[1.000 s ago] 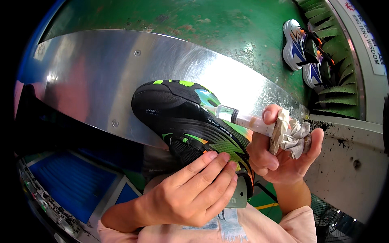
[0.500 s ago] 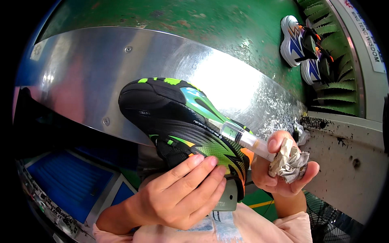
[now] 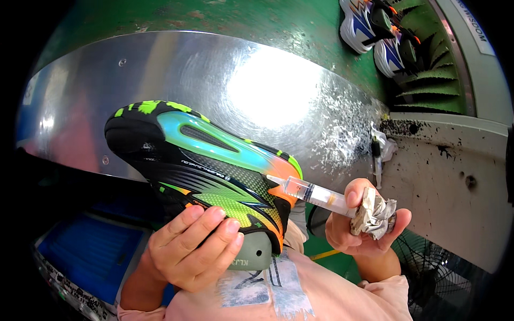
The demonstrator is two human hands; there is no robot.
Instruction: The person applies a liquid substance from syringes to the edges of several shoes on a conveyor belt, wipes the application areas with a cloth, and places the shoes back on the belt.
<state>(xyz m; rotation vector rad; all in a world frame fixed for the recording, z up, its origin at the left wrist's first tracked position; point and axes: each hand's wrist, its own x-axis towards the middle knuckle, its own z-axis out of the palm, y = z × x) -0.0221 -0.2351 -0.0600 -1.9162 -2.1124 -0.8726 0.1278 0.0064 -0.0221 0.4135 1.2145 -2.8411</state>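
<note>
Our left hand point(image 3: 197, 250) grips a shoe point(image 3: 206, 163), its length slanting toe-first toward upper left. Our right hand point(image 3: 354, 231) clasps a left-pointing syringe point(image 3: 317, 194).

1. Shoe point(image 3: 201, 166): upper textured, mesh-like, mostly matt; coloured sidewall smooth, glossy.
2. Syringe point(image 3: 318, 196): clear plastic, smooth, shiny.
3. Wad point(image 3: 373, 215): matt, crumpled; paper or cloth, can't tell.
4. Last point(image 3: 247, 252): hard, plastic-looking, smooth, dull.
5. Edge plate point(image 3: 176, 69): bare metal, bright glare, swirl-scuffed; crusty whitish flecks rightward.
6. Worktop point(image 3: 289, 27): green, low sheen, scuffed.
7. Shirt point(image 3: 321, 289): soft matt cloth.
</note>
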